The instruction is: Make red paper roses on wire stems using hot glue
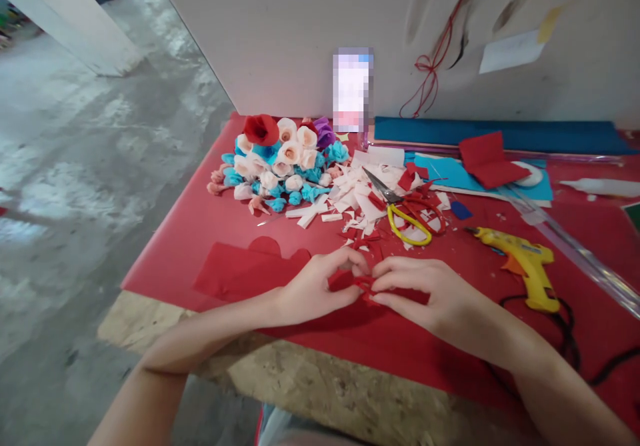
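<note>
Both hands meet low over the red table cover, their fingertips pinching a small piece of red crepe paper (pixel 365 285). My left hand (pixel 320 286) has its thumb and fingers closed on the paper's left side. From the right, my right hand (pixel 425 293) pinches the same piece, and the fingers partly hide its shape. Beside my left forearm lie flat sheets of red paper (pixel 240 269), some with rounded edges. Scissors (pixel 407 223) with yellow and red handles rest on paper scraps (pixel 350 193) just beyond the hands.
A heap of paper flowers (pixel 285 159) stands back left. A yellow glue gun (pixel 535 263) with a black cord lies right. Behind are a propped phone (pixel 353 89), blue paper (pixel 490 134), folded red paper (pixel 493 159) and a white bottle (pixel 605 186). The board's bare front edge (pixel 310 366) shows.
</note>
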The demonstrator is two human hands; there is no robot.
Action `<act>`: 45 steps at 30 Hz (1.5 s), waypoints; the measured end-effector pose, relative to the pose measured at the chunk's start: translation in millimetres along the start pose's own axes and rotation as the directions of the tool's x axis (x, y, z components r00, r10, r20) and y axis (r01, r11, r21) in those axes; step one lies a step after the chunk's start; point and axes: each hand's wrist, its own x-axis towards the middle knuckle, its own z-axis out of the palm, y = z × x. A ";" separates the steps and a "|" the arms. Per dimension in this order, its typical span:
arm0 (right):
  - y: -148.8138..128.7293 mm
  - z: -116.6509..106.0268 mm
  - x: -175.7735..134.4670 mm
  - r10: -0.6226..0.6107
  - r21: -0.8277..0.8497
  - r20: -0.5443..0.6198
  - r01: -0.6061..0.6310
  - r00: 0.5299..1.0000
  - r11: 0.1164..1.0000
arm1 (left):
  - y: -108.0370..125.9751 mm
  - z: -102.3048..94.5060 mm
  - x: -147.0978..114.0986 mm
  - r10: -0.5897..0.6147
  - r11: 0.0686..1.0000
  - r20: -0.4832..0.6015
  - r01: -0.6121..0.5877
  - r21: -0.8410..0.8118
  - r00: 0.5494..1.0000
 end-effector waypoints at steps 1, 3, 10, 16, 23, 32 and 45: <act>-0.8 -0.4 0.0 -0.012 -0.014 -0.014 0.012 1.000 1.000 | 1.0 0.6 1.3 0.000 1.000 0.003 0.000 -0.013 1.000; -3.2 -1.4 0.3 -0.055 -0.045 -0.058 0.053 0.997 0.998 | 1.9 1.9 3.0 0.000 0.999 -0.001 0.000 -0.040 1.000; -18.7 -11.5 -3.3 -0.218 -0.175 -0.412 0.158 0.885 0.972 | 8.4 7.9 5.9 -0.023 0.962 -0.066 0.005 -0.272 0.998; -26.5 -21.4 -12.1 -0.228 -0.228 -0.519 0.124 0.824 0.966 | 29.9 12.5 22.9 -0.010 0.949 -0.122 -0.029 -0.313 0.992; -32.1 -25.4 -20.0 -0.247 -0.282 -0.569 0.096 0.784 0.955 | 46.2 14.6 44.4 0.094 0.925 -0.168 -0.149 -0.349 0.981; -35.3 -24.1 -12.6 -0.141 -0.148 -0.569 0.068 0.810 0.987 | 40.3 9.2 50.3 0.041 0.882 -0.255 -0.155 -0.445 0.966; -35.6 -23.1 -9.5 -0.107 -0.078 -0.517 0.078 0.849 0.994 | 45.0 10.2 46.3 0.014 0.785 -0.246 -0.163 -0.597 0.969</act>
